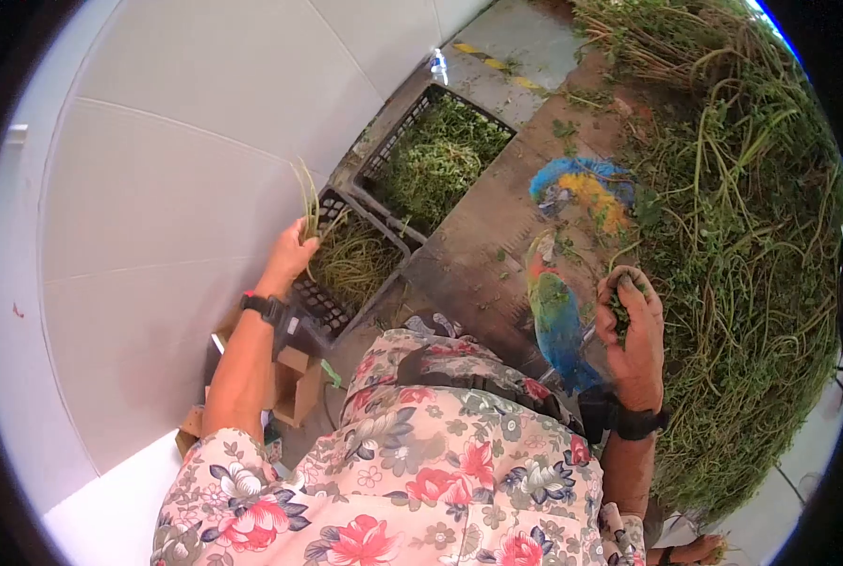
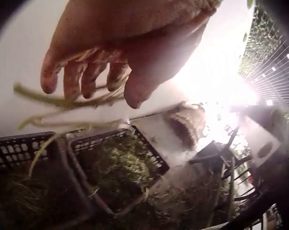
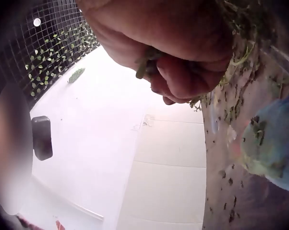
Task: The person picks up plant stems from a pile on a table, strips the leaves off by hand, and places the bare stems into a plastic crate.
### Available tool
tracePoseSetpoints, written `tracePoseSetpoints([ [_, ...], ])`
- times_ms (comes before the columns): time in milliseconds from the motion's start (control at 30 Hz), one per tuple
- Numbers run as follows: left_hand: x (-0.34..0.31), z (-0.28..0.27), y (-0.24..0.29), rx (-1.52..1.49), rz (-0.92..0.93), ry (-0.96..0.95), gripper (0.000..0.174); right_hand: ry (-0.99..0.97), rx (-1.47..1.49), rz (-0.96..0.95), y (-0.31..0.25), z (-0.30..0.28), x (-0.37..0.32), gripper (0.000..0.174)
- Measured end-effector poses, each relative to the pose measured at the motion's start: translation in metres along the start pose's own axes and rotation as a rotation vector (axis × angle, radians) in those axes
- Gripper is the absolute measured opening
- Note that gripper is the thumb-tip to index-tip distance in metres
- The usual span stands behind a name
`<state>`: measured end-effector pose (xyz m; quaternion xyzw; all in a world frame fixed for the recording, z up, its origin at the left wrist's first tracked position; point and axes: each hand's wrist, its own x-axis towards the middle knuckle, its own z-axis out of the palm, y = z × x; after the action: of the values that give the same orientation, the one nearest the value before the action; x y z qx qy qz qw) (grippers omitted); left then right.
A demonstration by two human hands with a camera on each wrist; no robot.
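My left hand [image 1: 294, 253] is over the black crate of stems [image 1: 322, 307], its fingers loosely bent and thumb apart in the left wrist view. Long pale green stems [image 2: 68, 102] cross at its fingertips, and more of them hang just below. In the head view these stems stick up beside the fingers. My right hand [image 1: 636, 330] curls round a small bunch of leafy greens [image 1: 619, 316], next to the big heap of leafy stems [image 1: 742, 283]. Most of that bunch is hidden inside the fist in the right wrist view.
A second black crate [image 1: 478, 108] holds picked green leaves. Colourful parrot pictures [image 1: 558, 316] and leaf scraps show on the brown work surface [image 1: 478, 255]. A plastic bottle [image 1: 438, 66] stands behind the crates. Cardboard boxes [image 1: 294, 387] sit at lower left beside the pale wall [image 1: 176, 208].
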<state>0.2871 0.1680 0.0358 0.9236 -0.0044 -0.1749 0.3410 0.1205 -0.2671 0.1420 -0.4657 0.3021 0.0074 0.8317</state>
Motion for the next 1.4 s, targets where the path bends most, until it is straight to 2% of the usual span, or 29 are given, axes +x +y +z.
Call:
tracePoseSetpoints([
  [67,0.004,0.012,-0.057,0.264,0.142,0.145,0.038,-0.022,0.0,0.008,0.002,0.003,0.002,0.01],
  [100,0.008,0.015,-0.085,0.16,0.079,0.123,0.041,-0.013,-0.001,0.015,0.003,0.004,0.002,0.01],
  [200,0.003,0.021,-0.097,-0.055,-0.178,-0.101,0.04,0.002,0.02,0.03,0.003,0.007,0.003,0.01],
  [233,-0.004,0.016,-0.061,-0.048,-0.38,-0.243,0.038,-0.003,0.04,0.036,0.002,0.008,0.004,0.01],
  [367,-0.018,0.038,-0.054,-0.209,-0.368,-0.345,0.033,0.021,0.062,0.016,-0.001,0.021,0.009,0.01],
  [467,-0.025,0.052,-0.061,-0.305,-0.338,-0.281,0.031,0.021,0.038,-0.031,-0.006,0.032,0.018,0.011],
  [600,-0.033,0.054,-0.09,-0.371,-0.35,-0.359,0.028,-0.032,0.005,-0.128,-0.022,0.062,0.037,0.013],
  [667,-0.038,0.053,-0.088,-0.351,-0.368,-0.321,0.026,-0.094,-0.017,-0.163,-0.03,0.082,0.05,0.017],
  [733,-0.042,0.048,-0.083,-0.328,-0.381,-0.305,0.028,-0.187,-0.496,-0.399,-0.032,0.102,0.07,0.031],
  [833,-0.04,0.046,-0.084,-0.305,-0.391,-0.295,0.029,-0.168,-0.68,-0.467,-0.018,0.134,0.103,0.041],
  [967,-0.028,0.045,-0.08,-0.259,-0.365,-0.368,0.028,-0.205,-0.666,-0.384,-0.023,0.125,0.107,0.045],
  [1033,-0.025,0.047,-0.065,-0.322,-0.347,-0.345,0.027,-0.254,-0.622,-0.352,-0.034,0.111,0.092,0.043],
  [1133,-0.012,0.05,-0.04,-0.387,-0.306,-0.325,0.03,-0.302,-0.61,-0.207,-0.047,0.083,0.074,0.038],
  [1167,-0.005,0.053,-0.039,-0.401,-0.267,-0.321,0.03,-0.312,-0.502,-0.204,-0.048,0.076,0.066,0.03],
  [1300,0.007,0.041,0.029,-0.421,-0.065,-0.323,0.03,-0.199,-0.319,-0.167,-0.046,0.036,0.035,0.022],
  [1400,0.016,0.037,0.076,-0.36,0.088,-0.278,0.03,-0.166,-0.397,-0.182,-0.034,0.004,0.008,0.023],
])
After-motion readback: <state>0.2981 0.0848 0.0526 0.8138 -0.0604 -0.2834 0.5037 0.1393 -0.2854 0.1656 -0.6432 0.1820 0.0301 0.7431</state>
